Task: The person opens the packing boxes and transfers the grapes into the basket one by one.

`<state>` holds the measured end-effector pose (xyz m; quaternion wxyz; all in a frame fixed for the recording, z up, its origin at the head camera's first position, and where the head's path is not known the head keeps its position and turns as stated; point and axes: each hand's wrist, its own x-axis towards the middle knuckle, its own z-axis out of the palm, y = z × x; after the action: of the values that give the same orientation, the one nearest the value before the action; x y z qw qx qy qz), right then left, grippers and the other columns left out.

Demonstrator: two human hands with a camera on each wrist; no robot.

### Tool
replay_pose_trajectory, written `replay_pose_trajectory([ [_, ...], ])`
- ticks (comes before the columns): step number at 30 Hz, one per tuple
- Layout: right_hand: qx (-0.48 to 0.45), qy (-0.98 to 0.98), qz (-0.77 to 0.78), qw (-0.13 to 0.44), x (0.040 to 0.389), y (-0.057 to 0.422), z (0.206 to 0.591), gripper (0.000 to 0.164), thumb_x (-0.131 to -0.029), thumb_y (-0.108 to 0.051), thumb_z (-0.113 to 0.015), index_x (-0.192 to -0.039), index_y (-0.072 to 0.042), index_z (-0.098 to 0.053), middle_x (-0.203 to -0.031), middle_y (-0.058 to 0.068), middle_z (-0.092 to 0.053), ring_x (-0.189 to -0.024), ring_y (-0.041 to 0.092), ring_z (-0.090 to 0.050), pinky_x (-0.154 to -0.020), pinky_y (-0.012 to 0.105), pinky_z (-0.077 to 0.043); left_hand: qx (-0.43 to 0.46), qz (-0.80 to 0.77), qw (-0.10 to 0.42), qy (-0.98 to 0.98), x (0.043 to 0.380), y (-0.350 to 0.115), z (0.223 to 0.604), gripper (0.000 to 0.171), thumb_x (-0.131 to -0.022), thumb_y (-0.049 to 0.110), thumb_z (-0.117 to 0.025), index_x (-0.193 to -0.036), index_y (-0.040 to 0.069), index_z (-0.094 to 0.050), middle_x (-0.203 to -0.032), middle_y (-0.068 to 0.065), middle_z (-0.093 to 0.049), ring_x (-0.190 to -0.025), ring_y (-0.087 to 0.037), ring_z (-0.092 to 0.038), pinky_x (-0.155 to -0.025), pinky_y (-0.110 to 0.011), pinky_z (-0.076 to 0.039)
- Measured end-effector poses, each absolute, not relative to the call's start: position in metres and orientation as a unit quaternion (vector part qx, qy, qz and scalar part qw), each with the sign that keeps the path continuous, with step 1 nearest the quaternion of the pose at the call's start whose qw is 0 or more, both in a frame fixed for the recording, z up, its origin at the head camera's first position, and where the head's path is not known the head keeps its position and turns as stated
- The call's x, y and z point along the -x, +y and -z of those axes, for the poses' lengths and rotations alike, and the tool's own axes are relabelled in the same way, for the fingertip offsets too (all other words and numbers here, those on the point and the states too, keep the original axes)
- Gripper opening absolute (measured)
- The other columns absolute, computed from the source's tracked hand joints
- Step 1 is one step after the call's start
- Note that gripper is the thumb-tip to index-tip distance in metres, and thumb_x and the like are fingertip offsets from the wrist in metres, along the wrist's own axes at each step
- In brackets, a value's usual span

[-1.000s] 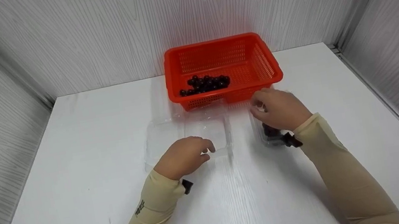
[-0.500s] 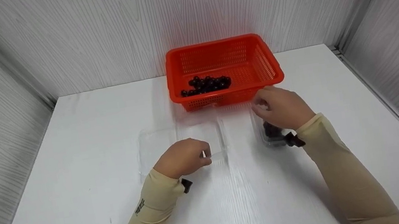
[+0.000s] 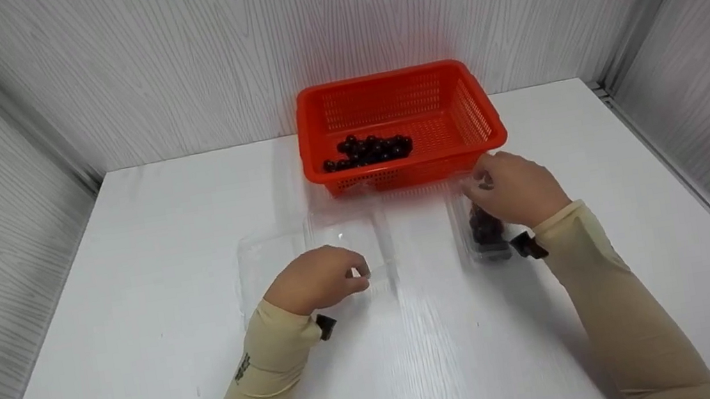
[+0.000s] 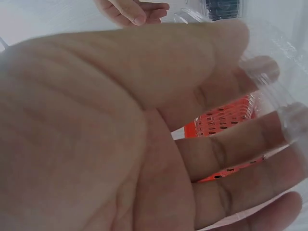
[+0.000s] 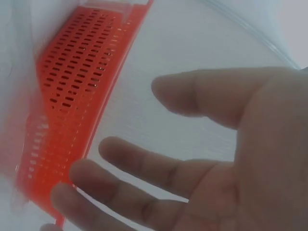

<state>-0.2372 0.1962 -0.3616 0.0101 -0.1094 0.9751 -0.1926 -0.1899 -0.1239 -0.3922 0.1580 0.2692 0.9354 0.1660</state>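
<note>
My left hand pinches the near edge of a clear plastic clamshell container, which lies opened out in the middle. In the left wrist view, the thumb and fingers meet its clear rim. At the right stands a smaller-looking clear plastic box with dark, round, glossy fruit in it. My right hand is over the far end of this box, partly covering it. Its fingers are loosely spread with the thumb apart, and nothing shows between them in the right wrist view.
Behind both containers a red plastic basket stands against the back wall, with a heap of the same dark fruit in its left front part. Pale wood-grain panels enclose the white table at the back and sides.
My left hand and the opened clamshell have shifted a little to the left. My right hand has moved slightly right, showing more of the dark fruit in the box.
</note>
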Motion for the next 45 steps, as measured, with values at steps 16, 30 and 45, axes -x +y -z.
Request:
replay_pose_trajectory([
  [16, 0.095, 0.984, 0.138, 0.061, 0.242, 0.205, 0.367, 0.043, -0.103, -0.041, -0.051, -0.109, -0.006, -0.074, -0.092, 0.011, -0.071, -0.084, 0.03, -0.063, -0.073, 0.051, -0.054, -0.229, -0.151, 0.149, 0.95, 0.192, -0.131, 0.384, 0.022, -0.097, 0.032, -0.069, -0.108, 0.013, -0.076, -0.1, -0.004, -0.073, -0.092, -0.022, -0.065, -0.087, -0.042, -0.055],
  [30, 0.112, 0.982, 0.132, 0.078, 0.244, 0.205, 0.366, 0.038, -0.102, -0.041, -0.053, -0.093, -0.01, -0.072, -0.075, 0.003, -0.066, -0.073, 0.024, -0.059, -0.067, 0.043, -0.05, -0.227, -0.168, 0.089, 0.955, 0.192, -0.134, 0.376, 0.032, -0.098, 0.039, -0.07, -0.114, 0.012, -0.074, -0.106, -0.005, -0.073, -0.098, -0.023, -0.068, -0.089, -0.042, -0.055],
  [45, 0.175, 0.964, 0.17, 0.107, 0.24, 0.196, 0.366, 0.023, -0.098, -0.031, -0.064, -0.113, -0.016, -0.072, -0.098, 0.001, -0.073, -0.087, 0.023, -0.064, -0.079, 0.046, -0.054, -0.197, -0.184, 0.056, 0.961, 0.191, -0.131, 0.378, 0.038, -0.097, 0.044, -0.071, -0.117, 0.011, -0.072, -0.107, -0.007, -0.075, -0.097, -0.022, -0.069, -0.086, -0.042, -0.057],
])
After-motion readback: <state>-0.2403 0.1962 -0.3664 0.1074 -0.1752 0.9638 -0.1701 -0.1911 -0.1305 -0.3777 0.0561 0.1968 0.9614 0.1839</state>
